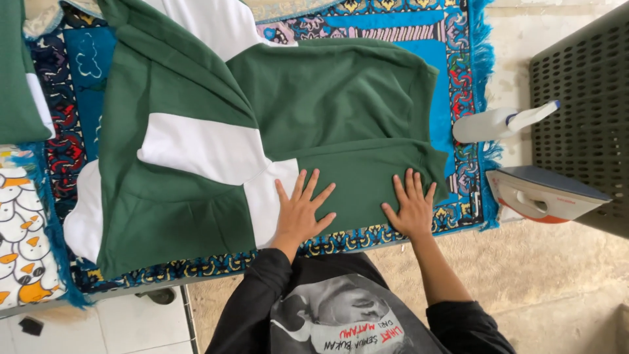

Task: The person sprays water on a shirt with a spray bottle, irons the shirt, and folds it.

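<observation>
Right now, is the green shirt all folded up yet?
Not yet. The green and white garment already has parts folded over. Both hands, left hand and right hand, press its near edge flat. The iron sits aside; the garment is spread wide, not a neat stack.

Both hands lie flat, palms down, fingers spread and pointing away from the body. The left hand extends from a black sleeve pushed to the wrist. The right hand sits well apart from it, its forearm bare to the elbow, where a black sleeve is bunched. Neither grip closes on anything.
</observation>
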